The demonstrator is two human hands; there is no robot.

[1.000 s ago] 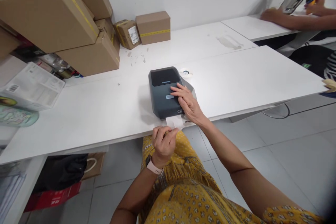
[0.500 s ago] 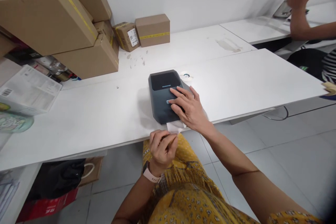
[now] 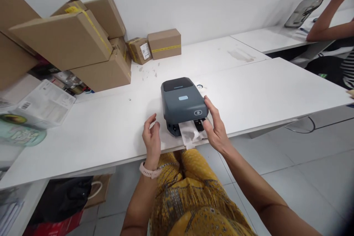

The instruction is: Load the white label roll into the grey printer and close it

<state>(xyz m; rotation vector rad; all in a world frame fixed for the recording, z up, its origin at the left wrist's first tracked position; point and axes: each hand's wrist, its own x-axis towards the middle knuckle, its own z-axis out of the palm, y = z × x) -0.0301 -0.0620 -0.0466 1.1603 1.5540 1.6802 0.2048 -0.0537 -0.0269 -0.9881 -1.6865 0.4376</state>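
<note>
"Okay, biggest first. What's there?"
"White, flat-topped desk (image 3: 260, 84). Near its front edge, a dark blue-grey, boxy plastic printer (image 3: 182, 107), upper shell (image 3: 169, 105) raised at the front, dark gap underneath."

"Where from the hands?"
"Between them, just ahead. Long axis front to back, slightly skewed. Right hand (image 3: 217, 131) is nearer: at the front right corner, fingertips at the side, thumb lower, by the gap. Left hand (image 3: 152, 138) stands off to the left, not touching."

"Poses?"
"Left: fingers loosely curled, thumb apart from them, nothing held. Right: angled in from the right, thumb and fingers spread. Can't tell if it grips the corner."

"Small stuff?"
"Creased white paper strip (image 3: 188, 132), out of the front gap, down to the desk's edge; neither hand visibly pinches it. Smallest: pale blue, rounded-rectangle button (image 3: 183, 98) on top; could be a window."
</note>
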